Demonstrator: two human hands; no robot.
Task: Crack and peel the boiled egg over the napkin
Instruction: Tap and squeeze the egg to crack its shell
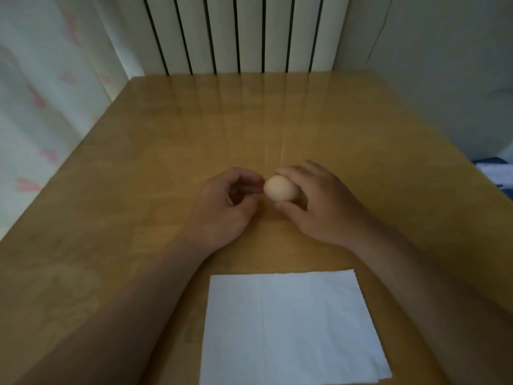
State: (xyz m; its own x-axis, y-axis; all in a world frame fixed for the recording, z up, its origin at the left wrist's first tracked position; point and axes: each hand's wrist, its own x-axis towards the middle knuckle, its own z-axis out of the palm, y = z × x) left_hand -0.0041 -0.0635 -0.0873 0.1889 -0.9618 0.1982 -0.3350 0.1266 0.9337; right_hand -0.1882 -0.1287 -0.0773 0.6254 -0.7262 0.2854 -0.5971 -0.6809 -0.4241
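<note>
My right hand (pixel 319 207) curls fingers and thumb round the egg (pixel 279 191), over the table (pixel 138 190) beyond the napkin (pixel 291 329); my left hand (pixel 224 207) is loosely curled, empty, just beside it

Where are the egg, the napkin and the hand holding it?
pale tan boiled egg (pixel 278 192), head view, middle of its shell.
flat white paper napkin (pixel 288 329), head view, bare centre.
right hand (pixel 322 209), head view, back of hand.
</note>
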